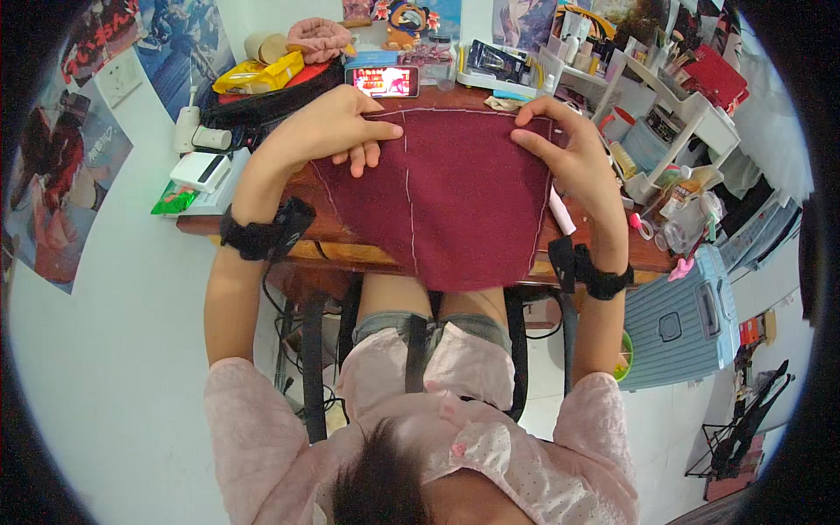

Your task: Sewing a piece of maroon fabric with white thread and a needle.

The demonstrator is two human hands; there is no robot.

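Observation:
A maroon cloth panel point(476, 190) with pale lines along its edges and one down its left part lies on the wooden desk. Its lower end hangs over the front edge, above the person's lap. At its upper left, my left hand point(338, 128) touches it, thumb stretched over the cloth and other fingers partly curled. Whether cloth is pinched there is unclear. My right hand point(567, 141) is at the upper right corner, thumb and index fingertips apart on the cloth. Black straps point(266, 230) circle both wrists.
A phone point(384, 82) with a lit screen stands behind the cloth. A pink tube point(561, 213) lies by my right forearm. A white shelf point(682, 125) holds cosmetics at right. Boxes point(200, 172) and a white plug point(211, 138) sit at left. A blue suitcase point(682, 321) stands below.

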